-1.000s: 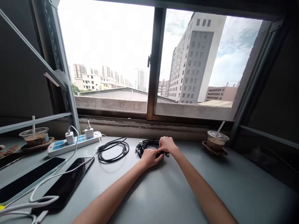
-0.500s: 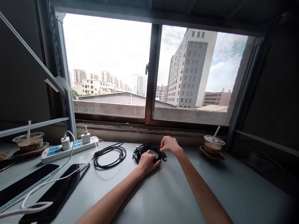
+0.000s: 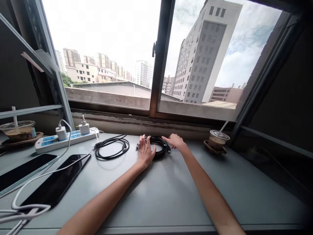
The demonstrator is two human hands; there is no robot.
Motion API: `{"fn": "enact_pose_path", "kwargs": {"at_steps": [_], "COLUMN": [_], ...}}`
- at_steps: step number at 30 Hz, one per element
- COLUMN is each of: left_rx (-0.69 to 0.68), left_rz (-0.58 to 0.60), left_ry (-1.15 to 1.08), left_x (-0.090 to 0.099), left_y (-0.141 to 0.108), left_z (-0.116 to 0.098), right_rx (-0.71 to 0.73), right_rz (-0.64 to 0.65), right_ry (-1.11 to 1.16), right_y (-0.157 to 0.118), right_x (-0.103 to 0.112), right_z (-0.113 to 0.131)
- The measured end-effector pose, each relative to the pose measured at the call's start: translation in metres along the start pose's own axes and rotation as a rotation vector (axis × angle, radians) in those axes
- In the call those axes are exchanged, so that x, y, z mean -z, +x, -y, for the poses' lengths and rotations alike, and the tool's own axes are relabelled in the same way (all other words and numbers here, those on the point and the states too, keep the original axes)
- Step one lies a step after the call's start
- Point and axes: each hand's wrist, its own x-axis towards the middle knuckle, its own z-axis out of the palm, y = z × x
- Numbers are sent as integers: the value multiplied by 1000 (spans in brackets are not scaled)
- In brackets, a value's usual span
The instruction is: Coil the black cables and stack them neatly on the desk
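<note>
A coil of black cable (image 3: pixel 160 155) lies on the grey tabletop, with a dark connector end (image 3: pixel 168 150) showing on its right side. My left hand (image 3: pixel 146 151) rests over the coil's left edge, its fingers spread and pointing away from me. At the upper right of the coil is my right hand (image 3: pixel 175 141), one finger stretched toward the cable and the others loosely bent. Nothing shows gripped in either hand. Some metal connector ends peek out beside my left fingers, mostly hidden.
Left of my hands lies a second looped black cable (image 3: pixel 111 157). Farther left are a power strip (image 3: pixel 70 141) with white chargers, two dark phones (image 3: pixel 58 181) and a white cord (image 3: pixel 17 197). A lidded drink cup (image 3: pixel 217 140) stands on the right, beneath the window.
The view has tilted down and shifted. My left hand has moved to the coil's left edge with fingers spread. My right hand has gone from a pinch to a looser shape.
</note>
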Motion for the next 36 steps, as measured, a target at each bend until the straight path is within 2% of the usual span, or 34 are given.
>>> {"fn": "enact_pose_path", "kwargs": {"at_steps": [2,4,7,16,20,23,25,27,29,31,33,36], "left_rx": [153,295,366,272,193,10,-151,-225,-98,129,294,328], "left_rz": [-28,-5,57,98,73,24,-67,-160,-140,-36,68,171], "left_ry": [-28,-65,-84,-30,-4,14,80,195,318,399,426,422], "left_x": [-2,-3,-3,-4,0,15,31,49,64,72,74,66], "left_y": [1,2,4,9,8,12,18,26,33,35,33,23], "left_z": [3,6,10,18,16,10,9,12,20,32,42,49], "right_rx": [-14,-16,-20,-47,-56,-47,-50,-66,-82,-89,-94,-97], "right_rz": [47,74,66,34,-127,-239,-257,-260,-261,-258,-253,-251], "right_ry": [30,62,114,304,246,184,161,136,104,74,51,27], "right_y": [1,2,6,22,17,11,11,13,16,18,18,17], "right_x": [-7,-14,-22,-39,-50,-58,-61,-63,-65,-67,-68,-70], "right_z": [0,0,-1,-16,-20,-27,-35,-42,-46,-48,-48,-45]}}
